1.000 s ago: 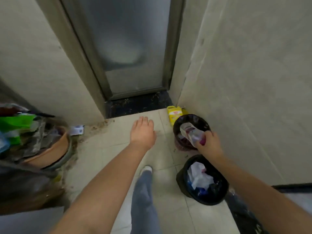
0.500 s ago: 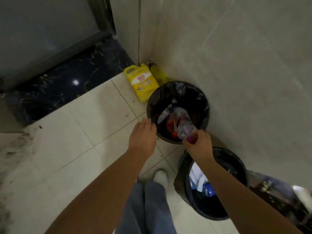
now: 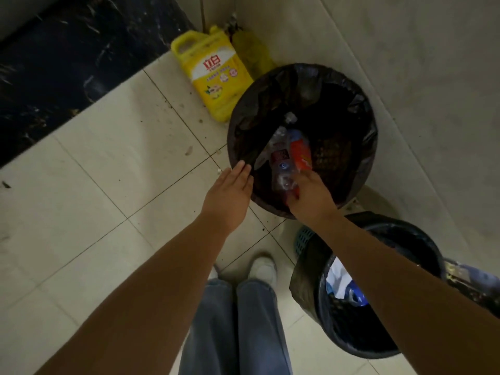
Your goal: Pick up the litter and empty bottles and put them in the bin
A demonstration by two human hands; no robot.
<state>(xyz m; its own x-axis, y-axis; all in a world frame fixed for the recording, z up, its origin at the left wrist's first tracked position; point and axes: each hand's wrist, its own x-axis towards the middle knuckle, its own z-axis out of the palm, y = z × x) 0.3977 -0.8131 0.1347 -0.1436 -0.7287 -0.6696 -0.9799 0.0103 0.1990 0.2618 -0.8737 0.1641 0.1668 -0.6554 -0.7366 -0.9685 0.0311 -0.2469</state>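
Right hand point(image 3: 311, 197) clamps the clear bottle point(image 3: 282, 169) by its lower end; body runs toward 11 o'clock from the fingers, down inside the black-lined bin point(image 3: 359, 123). Red-labelled bottle point(image 3: 300, 152) alongside. Left hand point(image 3: 230, 194) flat, fingers spread, empty, at rim's 8 o'clock.

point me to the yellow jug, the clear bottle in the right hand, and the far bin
yellow jug point(image 3: 213, 77): head view, on its front label.
clear bottle point(image 3: 281, 169): head view, mid-body, over the bin's opening.
far bin point(image 3: 238, 125): head view, left rim with black liner.
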